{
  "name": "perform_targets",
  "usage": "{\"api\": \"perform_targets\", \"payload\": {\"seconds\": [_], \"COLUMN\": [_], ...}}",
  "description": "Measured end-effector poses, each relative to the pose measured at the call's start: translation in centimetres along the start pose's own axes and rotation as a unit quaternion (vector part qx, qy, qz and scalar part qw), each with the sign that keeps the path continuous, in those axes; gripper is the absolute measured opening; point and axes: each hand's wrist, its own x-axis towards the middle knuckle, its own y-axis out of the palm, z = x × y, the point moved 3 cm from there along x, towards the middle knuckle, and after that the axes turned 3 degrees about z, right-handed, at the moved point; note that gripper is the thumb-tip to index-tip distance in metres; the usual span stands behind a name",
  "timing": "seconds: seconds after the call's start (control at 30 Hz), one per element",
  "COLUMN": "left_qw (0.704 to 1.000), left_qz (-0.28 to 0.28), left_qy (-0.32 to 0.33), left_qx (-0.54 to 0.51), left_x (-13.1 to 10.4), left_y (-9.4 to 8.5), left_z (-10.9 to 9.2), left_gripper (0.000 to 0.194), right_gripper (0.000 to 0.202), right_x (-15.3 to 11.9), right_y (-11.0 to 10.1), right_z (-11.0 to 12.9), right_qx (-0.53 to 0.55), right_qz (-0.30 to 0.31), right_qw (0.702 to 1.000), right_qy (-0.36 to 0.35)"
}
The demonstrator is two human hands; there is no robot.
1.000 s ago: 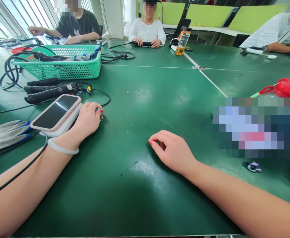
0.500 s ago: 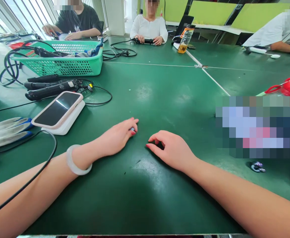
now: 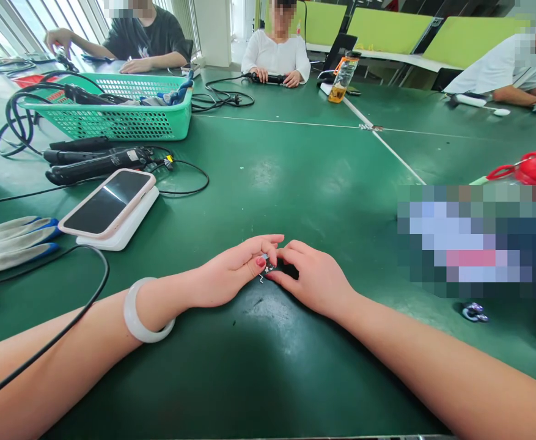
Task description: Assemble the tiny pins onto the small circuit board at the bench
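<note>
My left hand (image 3: 231, 272), with a pale bangle (image 3: 134, 311) on the wrist, pinches a small silvery piece (image 3: 269, 266) between thumb and fingers. A thin bent bit sticks out below the piece; its kind is too small to make out. The thumb and curled fingers of my right hand (image 3: 318, 275) meet the same piece from the other side, so both hands come together just above the green table (image 3: 194, 366). Fingers cover much of the piece.
Left of my hands lie a phone (image 3: 108, 205) on a white box (image 3: 132, 223), work gloves (image 3: 13, 244), black hair irons (image 3: 96, 165) and a green basket (image 3: 125, 119). A cable (image 3: 66, 324) crosses my left forearm. A small shiny clip (image 3: 475, 311) lies right. Other people sit beyond the table.
My left hand has moved right and slightly toward me, bringing the small piece to my right hand's fingertips. The hands were apart before. A person at the far left has raised a hand.
</note>
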Motion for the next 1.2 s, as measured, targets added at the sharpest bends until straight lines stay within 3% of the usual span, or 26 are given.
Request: {"api": "perform_targets", "payload": {"seconds": [0.3, 0.63, 1.2], "left_qw": [0.997, 0.997, 0.997], "left_qz": [-0.075, -0.064, -0.059], "left_qy": [-0.009, -0.024, -0.035], "left_qx": [-0.017, 0.043, 0.036], "left_x": [0.3, 0.8, 1.1], "left_y": [-0.4, -0.7, -1.1], "left_z": [0.5, 0.3, 0.8], "left_gripper": [0.023, 0.019, 0.019], "right_gripper": [0.018, 0.017, 0.024], "right_x": [0.2, 0.4, 0.5], "right_y": [0.0, -0.1, -0.2], "right_z": [-0.1, 0.0, 0.7], "right_qx": [0.053, 0.085, 0.04], "right_qz": [-0.008, -0.001, -0.019], "right_qw": [0.998, 0.995, 0.997], "right_qy": [-0.017, -0.042, -0.068]}}
